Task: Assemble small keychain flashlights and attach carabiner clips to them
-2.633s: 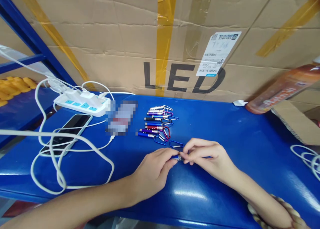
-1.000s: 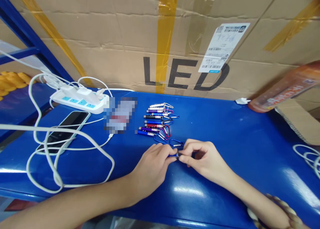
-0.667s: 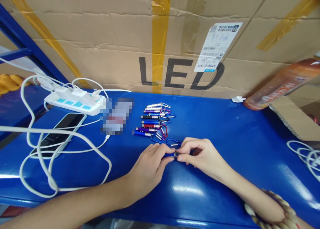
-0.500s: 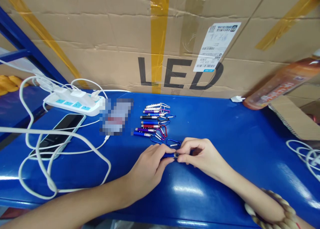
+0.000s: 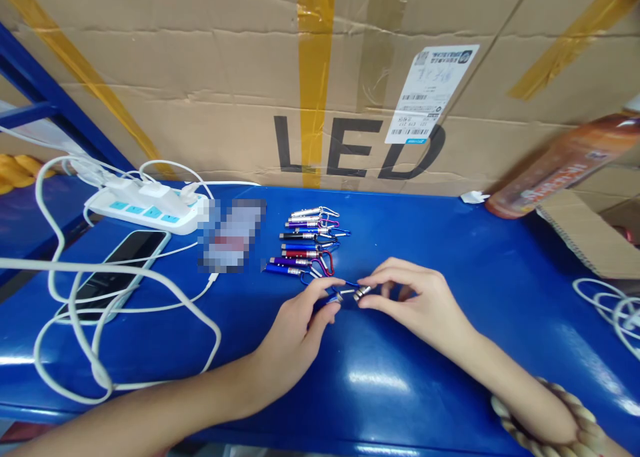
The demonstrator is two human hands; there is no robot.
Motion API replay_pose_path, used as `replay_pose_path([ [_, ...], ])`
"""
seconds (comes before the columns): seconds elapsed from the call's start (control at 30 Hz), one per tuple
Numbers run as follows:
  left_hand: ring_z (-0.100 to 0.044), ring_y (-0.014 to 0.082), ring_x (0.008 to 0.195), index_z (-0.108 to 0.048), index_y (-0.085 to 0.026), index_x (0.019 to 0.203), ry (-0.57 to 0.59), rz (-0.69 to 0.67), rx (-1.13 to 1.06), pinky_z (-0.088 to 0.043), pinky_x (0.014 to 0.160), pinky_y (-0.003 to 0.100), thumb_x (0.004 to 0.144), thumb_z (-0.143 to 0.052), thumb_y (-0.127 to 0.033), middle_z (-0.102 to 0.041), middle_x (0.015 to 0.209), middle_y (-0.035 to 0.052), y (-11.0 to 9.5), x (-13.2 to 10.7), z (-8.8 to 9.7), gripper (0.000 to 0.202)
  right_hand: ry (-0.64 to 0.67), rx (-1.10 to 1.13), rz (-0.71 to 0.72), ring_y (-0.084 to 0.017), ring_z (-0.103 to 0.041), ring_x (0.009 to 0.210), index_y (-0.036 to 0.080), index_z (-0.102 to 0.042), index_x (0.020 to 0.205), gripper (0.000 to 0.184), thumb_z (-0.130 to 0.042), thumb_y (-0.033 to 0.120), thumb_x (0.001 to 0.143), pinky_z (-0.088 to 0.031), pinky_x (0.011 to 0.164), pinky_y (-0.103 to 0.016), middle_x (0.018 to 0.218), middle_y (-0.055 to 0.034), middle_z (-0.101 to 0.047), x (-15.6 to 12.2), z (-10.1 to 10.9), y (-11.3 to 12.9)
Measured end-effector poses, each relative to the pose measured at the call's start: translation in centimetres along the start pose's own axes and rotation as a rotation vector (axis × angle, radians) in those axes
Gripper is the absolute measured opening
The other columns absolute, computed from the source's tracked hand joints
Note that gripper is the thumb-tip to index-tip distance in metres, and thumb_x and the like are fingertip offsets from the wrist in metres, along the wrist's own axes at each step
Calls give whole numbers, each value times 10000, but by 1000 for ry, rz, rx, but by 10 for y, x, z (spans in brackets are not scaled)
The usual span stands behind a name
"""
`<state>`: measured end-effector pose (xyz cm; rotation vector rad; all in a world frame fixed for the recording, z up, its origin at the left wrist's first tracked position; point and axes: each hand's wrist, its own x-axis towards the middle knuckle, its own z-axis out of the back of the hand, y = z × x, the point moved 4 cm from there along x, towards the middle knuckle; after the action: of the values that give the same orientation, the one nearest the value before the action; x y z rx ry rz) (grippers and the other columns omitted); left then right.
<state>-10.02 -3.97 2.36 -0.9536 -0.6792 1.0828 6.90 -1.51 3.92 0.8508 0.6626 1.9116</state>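
Observation:
My left hand (image 5: 297, 327) pinches the blue body of a small keychain flashlight (image 5: 334, 298) just above the blue table (image 5: 400, 390). My right hand (image 5: 417, 300) pinches its silver end piece (image 5: 362, 292), held a small gap away from the body. A blue carabiner clip (image 5: 345, 285) shows between the two hands. Behind them lies a row of several small keychain flashlights (image 5: 305, 244) in blue, red, purple, black and silver, each with a clip.
A white power strip (image 5: 145, 207) with plugs, a dark phone (image 5: 117, 270) and looping white cables (image 5: 125, 310) fill the left side. A large cardboard box (image 5: 350, 77) marked LED stands behind. An orange bottle (image 5: 565, 167) and more cable (image 5: 610, 310) lie right.
The two hands have drawn slightly apart and lifted a little; the silver end piece now sits separate from the blue body, where before the parts were held together.

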Motion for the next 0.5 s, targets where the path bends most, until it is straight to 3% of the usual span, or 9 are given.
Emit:
replay_pose_path([
  [0.13, -553, 134, 686, -557, -205, 1064, -36, 81, -20, -442, 685, 230, 897, -411, -228, -608, 763, -20, 1, 4, 3, 223, 77, -226, 104, -105, -614, 628, 218, -708, 901, 159, -618, 317, 815, -471, 557, -205, 872, -31, -660, -1, -6, -6],
  [0.33, -512, 127, 693, -539, -208, 938, -46, 122, -65, -412, 663, 220, 909, -402, -249, -555, 751, -30, 5, 5, 3, 146, 129, -176, 20, -98, -604, 621, 214, -688, 958, 241, -635, 381, 792, -461, 516, -187, 842, -24, -642, 1, -6, -13],
  [0.43, -506, 128, 683, -524, -213, 935, -36, 113, -75, -404, 639, 219, 912, -392, -261, -527, 714, -36, 4, 4, 2, 142, 161, -233, -27, -95, -596, 606, 254, -698, 937, 275, -689, 428, 724, -436, 505, -185, 852, -1, -651, 3, 2, -7],
  [0.5, -511, 129, 689, -521, -214, 955, -27, 110, -80, -403, 643, 222, 911, -393, -265, -531, 721, -35, 3, 3, 2, 144, 259, -232, -26, -96, -593, 601, 262, -697, 944, 377, -747, 466, 630, -438, 522, -187, 847, 11, -654, 2, 5, -3],
])
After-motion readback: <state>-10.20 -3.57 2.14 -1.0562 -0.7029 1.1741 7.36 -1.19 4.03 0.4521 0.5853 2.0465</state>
